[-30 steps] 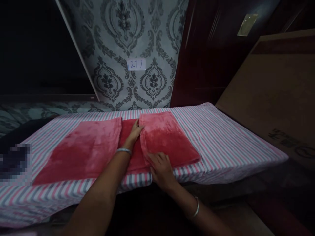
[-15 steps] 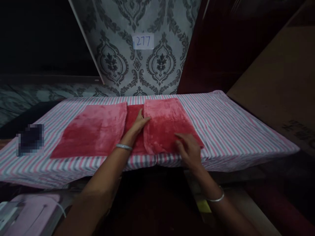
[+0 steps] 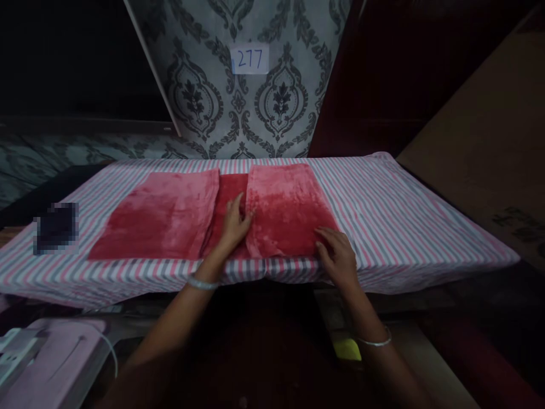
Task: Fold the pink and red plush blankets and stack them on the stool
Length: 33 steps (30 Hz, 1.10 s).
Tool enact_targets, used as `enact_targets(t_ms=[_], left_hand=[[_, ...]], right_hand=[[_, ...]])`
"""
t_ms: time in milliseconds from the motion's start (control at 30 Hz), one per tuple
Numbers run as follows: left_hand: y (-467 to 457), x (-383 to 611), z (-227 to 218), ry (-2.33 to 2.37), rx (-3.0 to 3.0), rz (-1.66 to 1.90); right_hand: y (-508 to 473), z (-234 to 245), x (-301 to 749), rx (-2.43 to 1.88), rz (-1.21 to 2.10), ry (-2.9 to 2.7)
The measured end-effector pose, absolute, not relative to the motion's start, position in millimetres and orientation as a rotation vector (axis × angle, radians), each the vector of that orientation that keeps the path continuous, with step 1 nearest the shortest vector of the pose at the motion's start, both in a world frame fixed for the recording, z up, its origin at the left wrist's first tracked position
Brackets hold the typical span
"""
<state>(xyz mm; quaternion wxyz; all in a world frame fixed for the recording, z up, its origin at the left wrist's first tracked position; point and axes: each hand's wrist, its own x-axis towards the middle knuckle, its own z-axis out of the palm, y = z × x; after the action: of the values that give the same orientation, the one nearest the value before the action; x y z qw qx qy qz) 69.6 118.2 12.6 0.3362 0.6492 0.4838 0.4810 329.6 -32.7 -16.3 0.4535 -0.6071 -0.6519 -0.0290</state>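
A red plush cloth [image 3: 166,213] lies on a table covered with a pink, grey and white striped sheet [image 3: 383,216]. Both of the cloth's ends are folded in toward the middle, leaving a darker strip bare between them. My left hand [image 3: 233,222] rests on that strip, its fingers pressed against the inner edge of the right flap [image 3: 285,207]. My right hand [image 3: 338,257] lies flat, fingers spread, on the flap's near right corner at the table's front edge. Each wrist wears a silver bangle.
A patterned grey wall [image 3: 238,108] with a paper label reading 277 [image 3: 249,59] stands behind the table. A brown cardboard panel [image 3: 481,147] leans at the right. A pale pink object [image 3: 55,358] sits low at the left. A small yellow thing [image 3: 346,347] lies under the table.
My right hand slid from the right flap's inner near corner to its outer near corner. My left hand drew back toward me along the middle strip. The view tilted down.
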Motion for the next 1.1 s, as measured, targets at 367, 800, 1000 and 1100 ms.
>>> enact_targets(t_ms=[367, 800, 1000, 1100], left_hand=[[47.0, 59.1, 17.0, 1.037, 1.457, 1.116], [76.7, 63.2, 60.3, 0.825, 2.049, 1.039], [72.6, 62.2, 37.9, 1.012, 2.508, 1.192], [62.6, 56.5, 9.6, 0.95, 2.674, 1.189]], right_hand=[[-23.7, -15.5, 309.2, -1.402, -0.088, -1.752], [-3.6, 4.9, 332.9, -1.496, -0.099, -2.005], [-4.7, 6.3, 336.4, -1.463, -0.433, -1.862], [-9.4, -9.6, 337.5, -1.456, -0.453, -1.948]])
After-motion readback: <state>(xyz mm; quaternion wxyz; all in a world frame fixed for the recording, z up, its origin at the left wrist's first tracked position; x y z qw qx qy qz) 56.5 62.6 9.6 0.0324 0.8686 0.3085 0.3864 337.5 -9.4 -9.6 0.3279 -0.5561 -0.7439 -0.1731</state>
